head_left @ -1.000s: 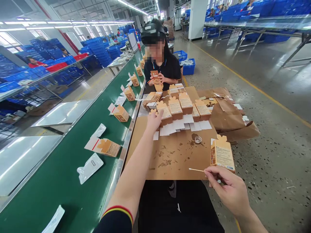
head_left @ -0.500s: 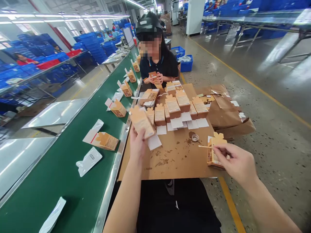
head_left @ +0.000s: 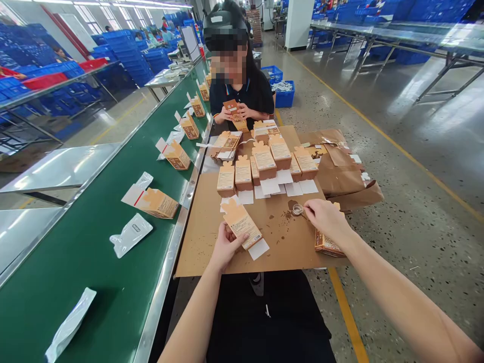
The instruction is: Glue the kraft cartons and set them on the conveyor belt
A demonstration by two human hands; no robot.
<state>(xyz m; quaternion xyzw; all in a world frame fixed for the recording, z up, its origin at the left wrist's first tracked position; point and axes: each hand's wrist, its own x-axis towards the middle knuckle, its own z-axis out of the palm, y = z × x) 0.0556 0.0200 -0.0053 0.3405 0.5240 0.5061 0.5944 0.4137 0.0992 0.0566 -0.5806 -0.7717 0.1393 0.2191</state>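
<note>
My left hand (head_left: 226,248) grips a tan-and-brown carton (head_left: 242,222), its scalloped flap up and a white flap hanging toward me. The carton tilts just above the cardboard sheet (head_left: 212,259). At the small clear round dish (head_left: 297,209), my right hand (head_left: 327,219) pinches a cotton swab, now mostly hidden by the fingers. Dark wet spots mark the cardboard around the dish. Partly covered by my right forearm, another carton (head_left: 325,244) lies at the cardboard's right edge. Several like cartons (head_left: 263,161) stand grouped beyond, white flaps out.
On my left runs a green conveyor belt (head_left: 100,201) with a metal edge, bearing cartons and silver pouches (head_left: 132,235). A co-worker (head_left: 242,91) sits opposite, holding a carton. Brown wrapping paper (head_left: 340,171) lies at the right; blue crates (head_left: 284,94) stand behind.
My right hand has moved left and up, bringing the swab to the dish. My left hand has lowered the carton toward the cardboard and nearer me. The view has shifted slightly.
</note>
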